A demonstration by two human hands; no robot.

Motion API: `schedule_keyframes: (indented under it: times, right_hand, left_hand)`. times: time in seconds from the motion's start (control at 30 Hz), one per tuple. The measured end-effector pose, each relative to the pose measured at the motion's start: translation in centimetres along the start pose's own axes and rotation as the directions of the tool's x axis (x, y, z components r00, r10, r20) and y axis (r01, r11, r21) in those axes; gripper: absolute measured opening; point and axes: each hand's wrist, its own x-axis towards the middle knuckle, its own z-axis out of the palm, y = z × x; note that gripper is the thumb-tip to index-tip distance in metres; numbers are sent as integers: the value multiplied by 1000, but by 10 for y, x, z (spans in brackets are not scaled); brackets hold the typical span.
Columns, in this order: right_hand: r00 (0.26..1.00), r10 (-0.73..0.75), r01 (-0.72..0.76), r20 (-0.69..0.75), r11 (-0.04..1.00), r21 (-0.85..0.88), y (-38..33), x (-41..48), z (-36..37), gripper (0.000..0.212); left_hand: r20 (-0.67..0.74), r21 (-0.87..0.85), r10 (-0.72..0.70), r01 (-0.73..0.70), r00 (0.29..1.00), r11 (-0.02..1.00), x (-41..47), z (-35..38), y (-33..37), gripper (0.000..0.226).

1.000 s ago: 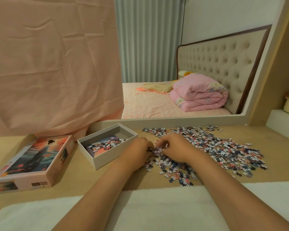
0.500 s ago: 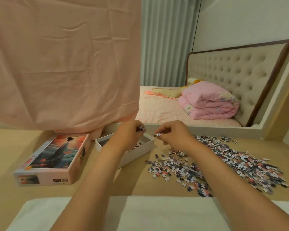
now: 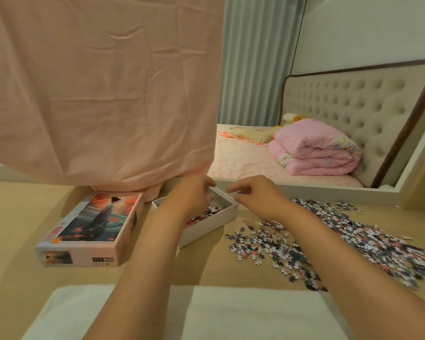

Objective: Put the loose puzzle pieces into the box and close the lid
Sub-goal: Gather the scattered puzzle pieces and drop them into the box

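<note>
1. Left hand (image 3: 190, 196), centre of the frame, hovers over the open box (image 3: 207, 223); its fingers (image 3: 210, 185) curl downward, and whether they hold any pieces cannot be told.
2. Right hand (image 3: 255, 192), just right of the box's far corner; its fingers are drawn narrowly together as if pinching, but no piece is clearly visible between them.
3. Box: a shallow white tray on the worktop (image 3: 15, 217), already holding a thin layer of pieces.
4. Loose puzzle pieces (image 3: 329, 236) lie spread across the right of the frame, well apart from the box at their far edge; most remain outside.
5. Lid (image 3: 93, 222), picture side up, lies just left of the box, not yet fitted.
6. Handling, as a judgement: the pieces are light, flat and stiff cardboard, easily scattered; gathering them in cupped handfuls or sweeping them toward the box rim should suit better than single pinches. The lid is light and rigid, best taken by its two long sides and lowered squarely.
7. Pink cloth (image 3: 103, 89) hangs behind, upper left of the frame.
</note>
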Motion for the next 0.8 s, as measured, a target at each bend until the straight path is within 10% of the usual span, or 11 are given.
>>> schedule_keyframes:
  times: [0.23,0.4,0.8]
  right_hand:
    - [924,232,-76,304,890,-450,53,-68,-22,86]
    - [887,340,-108,311,809,-577,90,-95,-7,84]
    - [979,98,-15,179,911,-413,107,-80,-15,70]
  left_hand:
    - [361,63,148,-183,921,981,-11,44,61,44]
    - [597,294,50,-276,801,915,-26,75,71,72]
    - [507,144,136,-239,851,960,-25,75,70,72]
